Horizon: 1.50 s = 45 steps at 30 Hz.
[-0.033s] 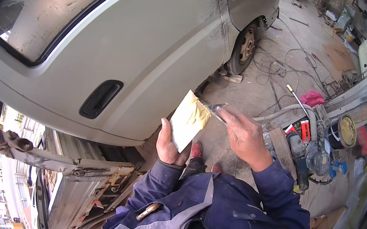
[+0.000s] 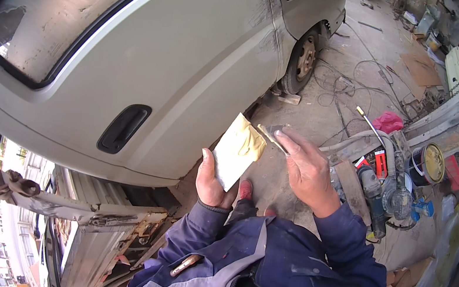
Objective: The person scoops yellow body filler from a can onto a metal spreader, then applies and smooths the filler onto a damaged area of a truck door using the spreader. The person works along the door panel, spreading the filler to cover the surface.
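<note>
My left hand [image 2: 213, 180] holds a white flat board [image 2: 225, 163] with pale yellow paste [image 2: 248, 140] spread over its upper part. My right hand [image 2: 311, 173] grips a thin flat spreader [image 2: 271, 135] with some yellow paste on it, just right of the board's upper end. Both hands are in front of my body, beside the grey-beige panel [image 2: 136, 52] of a vehicle, which has a black door handle [image 2: 122, 127].
A wheel [image 2: 303, 59] sits beside cables on the concrete floor. On the right lie power tools [image 2: 396, 201], a bucket [image 2: 428, 164], a pink bag [image 2: 388, 123], cardboard [image 2: 421, 68] and metal rails. At the lower left is a metal structure [image 2: 89, 247].
The spreader in my right hand has tilted slightly and shows more yellow paste, with a little more space between it and the board. My left hand is nearly unchanged.
</note>
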Motion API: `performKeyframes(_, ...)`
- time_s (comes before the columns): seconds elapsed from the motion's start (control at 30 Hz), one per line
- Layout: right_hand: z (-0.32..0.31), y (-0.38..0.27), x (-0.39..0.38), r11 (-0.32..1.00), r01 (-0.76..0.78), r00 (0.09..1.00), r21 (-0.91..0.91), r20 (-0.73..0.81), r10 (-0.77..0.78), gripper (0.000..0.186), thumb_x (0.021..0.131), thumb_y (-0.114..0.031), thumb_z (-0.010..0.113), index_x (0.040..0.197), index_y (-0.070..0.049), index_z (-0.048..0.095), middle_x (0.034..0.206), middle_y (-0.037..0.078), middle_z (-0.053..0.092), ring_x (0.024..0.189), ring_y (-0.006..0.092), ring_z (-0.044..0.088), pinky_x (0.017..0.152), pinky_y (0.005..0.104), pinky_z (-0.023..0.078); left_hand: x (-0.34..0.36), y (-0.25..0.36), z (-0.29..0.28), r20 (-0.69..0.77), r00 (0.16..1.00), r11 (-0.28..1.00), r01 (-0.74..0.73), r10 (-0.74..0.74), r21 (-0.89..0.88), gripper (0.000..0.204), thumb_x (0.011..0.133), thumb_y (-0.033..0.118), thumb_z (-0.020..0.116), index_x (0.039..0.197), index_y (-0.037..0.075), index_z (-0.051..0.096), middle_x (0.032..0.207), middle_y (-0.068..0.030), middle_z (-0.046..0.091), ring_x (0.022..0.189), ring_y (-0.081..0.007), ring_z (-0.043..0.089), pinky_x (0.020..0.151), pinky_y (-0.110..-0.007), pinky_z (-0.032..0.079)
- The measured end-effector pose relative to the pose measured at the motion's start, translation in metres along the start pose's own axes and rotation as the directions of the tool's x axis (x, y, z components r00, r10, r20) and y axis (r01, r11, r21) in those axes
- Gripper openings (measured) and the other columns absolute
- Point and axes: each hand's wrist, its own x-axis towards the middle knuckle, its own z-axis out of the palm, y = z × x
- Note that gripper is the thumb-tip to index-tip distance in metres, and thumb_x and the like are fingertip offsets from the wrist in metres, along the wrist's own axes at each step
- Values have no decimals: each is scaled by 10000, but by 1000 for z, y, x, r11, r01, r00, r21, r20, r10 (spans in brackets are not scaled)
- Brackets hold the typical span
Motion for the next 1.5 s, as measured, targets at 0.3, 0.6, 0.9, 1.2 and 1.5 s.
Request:
performKeyframes(0.3, 69, -17, 28, 981, 97, 990, -171, 120, -77, 525, 942, -46, 735, 1452, -168, 770, 1447, 150, 692, 1342, 379, 646, 1209, 586, 489, 89, 29, 1, -29, 995, 983, -88, 94, 162, 625, 1241, 492, 425, 1474, -53, 623, 1390, -192, 751, 1222, -328, 761, 1089, -480, 603)
performKeyframes(0.6, 102, 4, 95, 886, -313, 929, 342, -85, 361, 315, 1118, -2, 624, 1417, 10, 722, 1266, 212, 771, 1167, 363, 761, 1027, 415, 590, 146, 72, -13, 589, 725, 254, -682, 357, 686, 464, 1199, 257, 530, 1302, -148, 733, 1134, -292, 771, 1043, -391, 753, 972, -446, 578)
performKeyframes(0.9, 133, 26, 100, 975, -127, 992, 185, 47, 120, 395, 1017, 55, 667, 1389, -43, 758, 1322, 189, 772, 1187, 398, 752, 1045, 444, 601, 200, 86, -28, 291, 864, 608, -498, 411, 619, 585, 1244, 382, 485, 1287, -137, 752, 1166, -178, 804, 1013, -225, 734, 932, -377, 566)
performKeyframes(1.2, 134, 59, 149, 570, -340, 764, 748, -133, 631, 400, 1218, -154, 552, 1537, 75, 621, 1294, 59, 763, 1096, 94, 691, 984, 276, 560, 230, 72, -13, 115, 988, 980, 78, -100, 181, 648, 1224, 472, 497, 1425, -128, 637, 1368, -231, 762, 1222, -320, 771, 1098, -447, 581)
performKeyframes(1.5, 99, 142, 185, 997, -76, 995, 35, -59, 78, 423, 1065, 25, 671, 1484, -22, 709, 1343, 235, 768, 1203, 392, 782, 1011, 415, 629, 296, 46, 17, 91, 987, 990, 133, -130, -33, 631, 1231, 481, 460, 1534, -57, 589, 1500, -177, 717, 1343, -323, 719, 1198, -470, 540)
